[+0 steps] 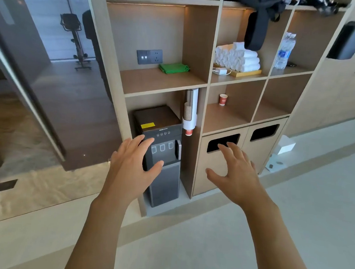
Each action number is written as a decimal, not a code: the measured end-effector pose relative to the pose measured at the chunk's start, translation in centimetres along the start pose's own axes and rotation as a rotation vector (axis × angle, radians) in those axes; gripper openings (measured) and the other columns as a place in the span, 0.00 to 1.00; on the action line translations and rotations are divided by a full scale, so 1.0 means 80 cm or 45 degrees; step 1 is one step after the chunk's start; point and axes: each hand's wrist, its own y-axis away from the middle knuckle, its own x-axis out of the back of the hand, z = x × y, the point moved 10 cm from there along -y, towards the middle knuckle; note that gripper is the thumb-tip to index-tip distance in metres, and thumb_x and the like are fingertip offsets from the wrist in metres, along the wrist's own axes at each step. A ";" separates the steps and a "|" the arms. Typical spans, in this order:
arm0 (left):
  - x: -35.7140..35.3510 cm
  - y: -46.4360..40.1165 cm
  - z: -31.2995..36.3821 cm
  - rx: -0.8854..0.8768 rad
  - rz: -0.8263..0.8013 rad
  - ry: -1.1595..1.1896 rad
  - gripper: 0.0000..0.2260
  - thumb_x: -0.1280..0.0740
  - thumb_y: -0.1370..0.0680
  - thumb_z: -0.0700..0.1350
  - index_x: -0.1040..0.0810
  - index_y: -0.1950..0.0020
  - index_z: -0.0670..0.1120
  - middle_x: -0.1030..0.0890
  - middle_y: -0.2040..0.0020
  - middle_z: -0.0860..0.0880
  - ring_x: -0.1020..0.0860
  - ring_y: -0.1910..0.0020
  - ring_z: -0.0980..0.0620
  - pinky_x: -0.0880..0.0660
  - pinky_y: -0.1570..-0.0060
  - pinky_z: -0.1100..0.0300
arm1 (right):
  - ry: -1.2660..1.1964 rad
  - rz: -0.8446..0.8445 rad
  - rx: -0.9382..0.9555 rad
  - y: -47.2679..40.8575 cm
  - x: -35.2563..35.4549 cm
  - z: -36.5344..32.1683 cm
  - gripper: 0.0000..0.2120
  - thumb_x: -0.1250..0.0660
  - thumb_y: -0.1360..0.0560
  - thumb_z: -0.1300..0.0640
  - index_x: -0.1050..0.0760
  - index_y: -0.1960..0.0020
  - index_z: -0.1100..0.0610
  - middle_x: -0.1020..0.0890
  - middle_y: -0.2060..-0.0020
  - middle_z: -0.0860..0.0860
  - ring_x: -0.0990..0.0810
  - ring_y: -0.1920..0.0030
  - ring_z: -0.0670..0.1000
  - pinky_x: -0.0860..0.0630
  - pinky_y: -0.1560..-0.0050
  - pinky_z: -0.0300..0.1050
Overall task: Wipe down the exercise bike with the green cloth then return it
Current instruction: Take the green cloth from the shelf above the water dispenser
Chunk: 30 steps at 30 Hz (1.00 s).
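Our left hand (133,158) and our right hand (234,171) are both held out in front of us with the fingers spread wide. They hold nothing. We think they are up like this because we are about to reach for something. Behind them stand a dark water machine (161,154) and two bin doors (240,152). Higher up, the green cloth (173,68) lies on a wooden shelf (154,83), just under a grey wall socket (149,56). It is bright green, folded flat, soft and a bit wrinkled. The exercise bike (75,38) is black and stands far off to the left, well apart from the cloth.
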 end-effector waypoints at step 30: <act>-0.102 -0.340 -0.033 0.231 0.127 -0.041 0.32 0.34 0.21 0.66 0.37 0.19 0.60 0.34 0.18 0.56 0.37 0.19 0.49 0.34 0.22 0.40 | -0.152 -0.129 0.213 -0.411 -0.067 0.004 0.36 0.36 0.23 0.31 0.42 0.19 0.40 0.43 0.17 0.44 0.43 0.17 0.54 0.38 0.21 0.67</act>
